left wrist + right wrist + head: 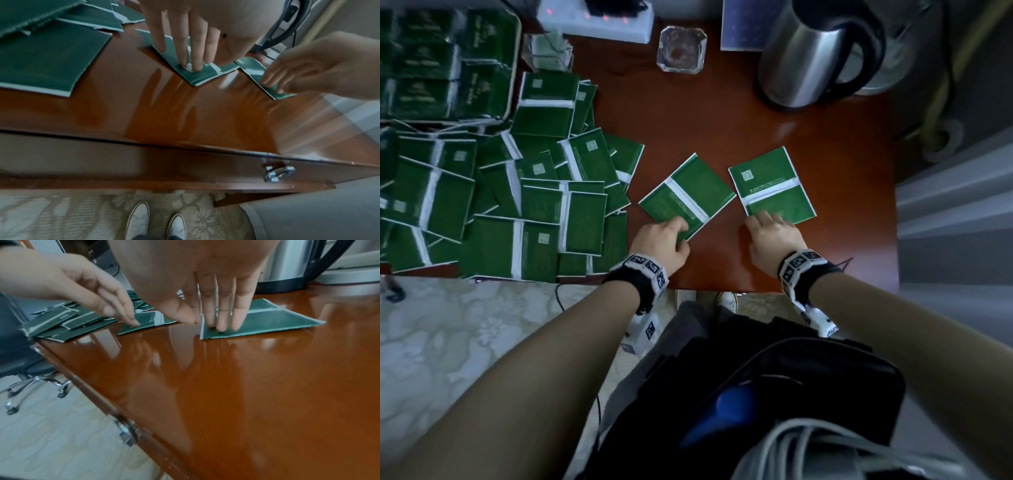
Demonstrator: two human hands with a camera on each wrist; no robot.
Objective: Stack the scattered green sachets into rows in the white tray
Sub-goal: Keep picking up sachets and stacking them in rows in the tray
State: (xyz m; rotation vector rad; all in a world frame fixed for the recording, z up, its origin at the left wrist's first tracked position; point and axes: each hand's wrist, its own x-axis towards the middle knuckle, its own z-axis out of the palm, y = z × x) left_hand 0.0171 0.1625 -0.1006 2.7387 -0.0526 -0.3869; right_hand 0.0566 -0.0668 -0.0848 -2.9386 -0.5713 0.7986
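Head view, your left hand [662, 240]: fingers straight, tips pressing the near corner of the left loose sachet [686, 195], which lies flat and turned diagonally on the red-brown desk [808, 137].
Head view, your right hand [774, 236]: open, fingertips resting on the near edge of the right loose sachet [772, 186]; the two sachets lie just beside each other, corners almost meeting.
Head view, the pile [500, 198]: many green sachets overlap in a heap at your left, near the desk's front edge.
Head view, white tray [515, 68]: far left corner of the desk, already holding rows of green sachets.
Head view, behind: a steel kettle [815, 54], a glass ashtray [681, 49], a white power strip [599, 20].
Left wrist view, your left hand [191, 40]: straight fingers flat on the sachet's white band; your right hand [308, 65] touches its own sachet with loosely bent fingers, holding nothing.
Right wrist view, your right hand [216, 296]: three straight fingertips press down near the sachet's corner; your left hand [86, 288] touches the other sachet's edge.
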